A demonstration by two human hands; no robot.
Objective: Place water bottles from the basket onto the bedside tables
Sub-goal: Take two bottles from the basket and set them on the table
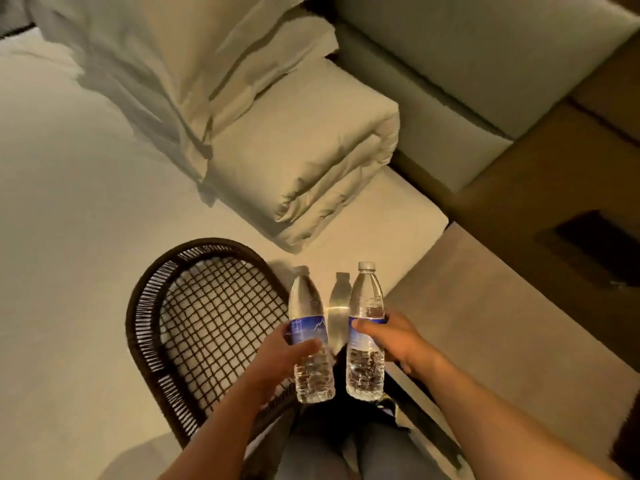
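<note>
Folded duvet and pillows (both pale) on bed

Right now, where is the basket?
In the head view, the wicker basket lies on the bed, lower centre, just left of the left hand and its bottle.

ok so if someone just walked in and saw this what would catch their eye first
Most likely the two clear water bottles held upright side by side low in the middle: one in the left hand, the left bottle, and one in the right hand, the right bottle. Just left of them the dark woven basket rests on the pale bed, and a folded duvet lies beyond.
</note>
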